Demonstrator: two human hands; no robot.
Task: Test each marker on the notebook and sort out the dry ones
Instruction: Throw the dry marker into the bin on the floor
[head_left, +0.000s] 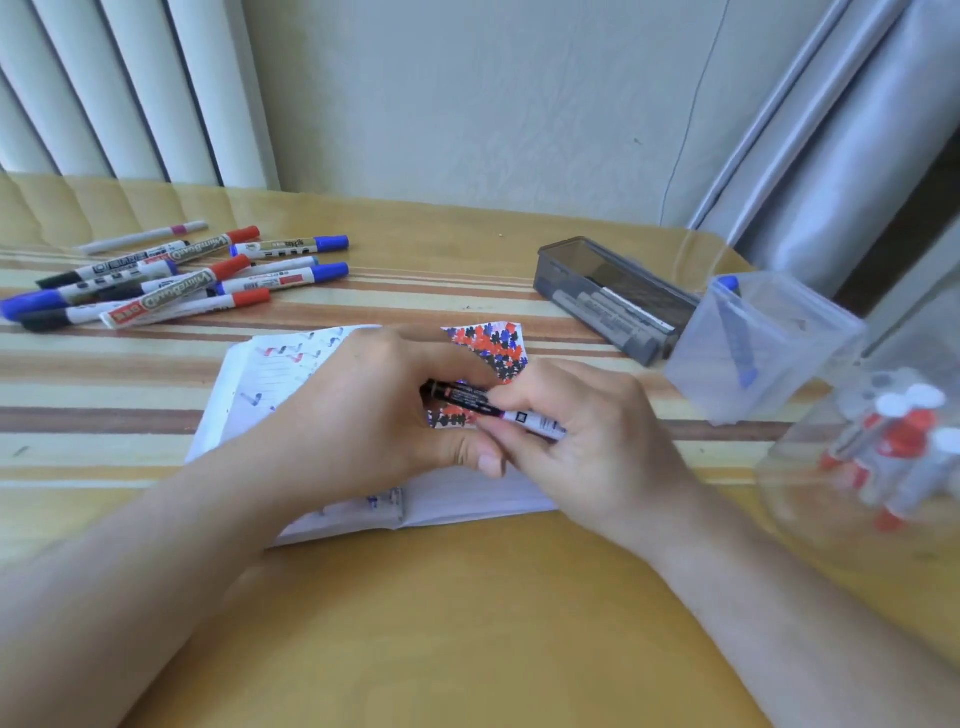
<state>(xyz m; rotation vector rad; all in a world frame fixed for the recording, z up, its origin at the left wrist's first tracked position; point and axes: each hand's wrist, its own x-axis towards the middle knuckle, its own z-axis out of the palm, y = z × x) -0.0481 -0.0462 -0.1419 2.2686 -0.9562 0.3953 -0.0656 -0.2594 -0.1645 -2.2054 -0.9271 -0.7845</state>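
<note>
Left hand (363, 410) & right hand (576, 431) both grip marker (467, 402) — over notebook (228, 405).

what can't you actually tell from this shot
- Head view: the black marker is held in both hands, left hand and right hand; fingers hide its tip and cap state.
- Notebook: the hands cover mid-page, so fresh test marks are unseen.
- Clear jar at the right edge: blurred and cut off; marker count unclear.
- Grey box: labels too small.
</note>
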